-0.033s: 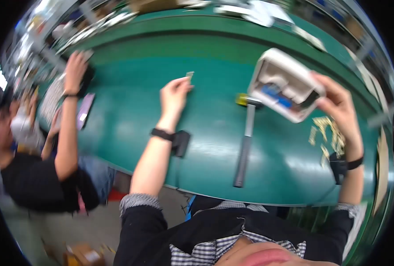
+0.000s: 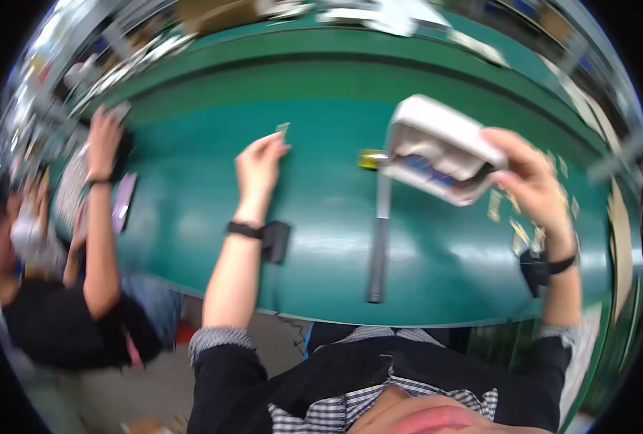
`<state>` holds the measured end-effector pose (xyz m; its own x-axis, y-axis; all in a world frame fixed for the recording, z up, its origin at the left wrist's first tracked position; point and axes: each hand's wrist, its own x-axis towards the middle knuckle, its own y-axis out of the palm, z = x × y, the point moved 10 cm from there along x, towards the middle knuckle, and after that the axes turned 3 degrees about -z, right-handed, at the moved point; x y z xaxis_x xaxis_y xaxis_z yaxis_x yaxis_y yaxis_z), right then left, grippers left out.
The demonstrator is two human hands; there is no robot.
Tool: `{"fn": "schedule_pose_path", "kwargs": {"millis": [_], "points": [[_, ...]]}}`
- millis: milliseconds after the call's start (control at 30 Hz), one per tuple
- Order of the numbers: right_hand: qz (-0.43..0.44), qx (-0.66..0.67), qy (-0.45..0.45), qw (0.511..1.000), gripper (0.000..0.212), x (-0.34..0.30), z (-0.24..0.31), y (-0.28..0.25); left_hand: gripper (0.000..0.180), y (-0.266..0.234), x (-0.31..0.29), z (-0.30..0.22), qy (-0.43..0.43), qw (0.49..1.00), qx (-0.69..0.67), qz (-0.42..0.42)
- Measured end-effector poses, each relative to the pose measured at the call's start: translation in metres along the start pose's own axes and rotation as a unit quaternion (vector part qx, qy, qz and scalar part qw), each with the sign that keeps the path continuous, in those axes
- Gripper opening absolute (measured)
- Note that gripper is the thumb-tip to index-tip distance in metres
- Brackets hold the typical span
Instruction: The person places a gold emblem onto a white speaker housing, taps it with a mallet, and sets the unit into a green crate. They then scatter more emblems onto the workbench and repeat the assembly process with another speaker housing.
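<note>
My left hand [image 2: 258, 168] is closed in a pinch on a small, thin, pale metallic piece [image 2: 283, 128], raised over the green table. Blur hides its exact kind. In my right hand [image 2: 531, 177] is a white plastic housing [image 2: 440, 112], gripped by its right end, thumb below and fingers on top. Its open side faces me and shows white inner walls and a blue part [image 2: 419, 165]. Between my hands lies a hammer [image 2: 378, 253] with a dark grip and a yellow face; the housing partly hides its head. Several small brass-coloured pieces [image 2: 495, 205] lie scattered beside my right hand.
The green table [image 2: 321, 267] has a raised ledge along its back, with papers and a cardboard box [image 2: 216, 14] beyond. Dark boxes on cords sit at both my wrists. At left a co-worker [image 2: 68, 318] reaches over the table, near a purple phone-like object [image 2: 124, 201].
The whole view has shifted, so the table's things appear farther left. The housing has tilted a little in my right hand. Both hands keep their holds.
</note>
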<state>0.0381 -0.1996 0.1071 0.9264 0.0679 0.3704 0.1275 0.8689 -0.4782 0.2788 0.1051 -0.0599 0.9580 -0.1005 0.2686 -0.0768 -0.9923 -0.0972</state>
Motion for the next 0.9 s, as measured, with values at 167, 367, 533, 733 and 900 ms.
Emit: {"fn": "schedule_pose_path", "kwargs": {"millis": [167, 367, 533, 733, 900], "points": [[-0.005, -0.015, 0.058, 0.998, 0.051, -0.088, -0.043, 0.015, 0.02, 0.041, -0.037, -0.097, 0.113, 0.992, 0.012, 0.063], [0.018, 0.139, 0.07, 0.988, 0.053, -0.101, -0.063, 0.021, 0.03, 0.167, -0.175, -0.208, 0.405, 0.854, 0.125, 0.302], [0.021, 0.125, 0.035, 0.991, 0.053, -0.103, -0.066, 0.027, 0.03, 0.199, -0.198, -0.214, 0.453, 0.812, 0.164, 0.33], [-0.029, 0.076, 0.013, 0.997, 0.053, -0.108, -0.068, 0.024, 0.033, 0.214, -0.202, -0.208, 0.455, 0.786, 0.207, 0.364], [-0.049, 0.056, -0.022, 0.997, 0.053, -0.109, -0.062, 0.019, 0.035, 0.222, -0.204, -0.208, 0.44, 0.773, 0.237, 0.39]]}}
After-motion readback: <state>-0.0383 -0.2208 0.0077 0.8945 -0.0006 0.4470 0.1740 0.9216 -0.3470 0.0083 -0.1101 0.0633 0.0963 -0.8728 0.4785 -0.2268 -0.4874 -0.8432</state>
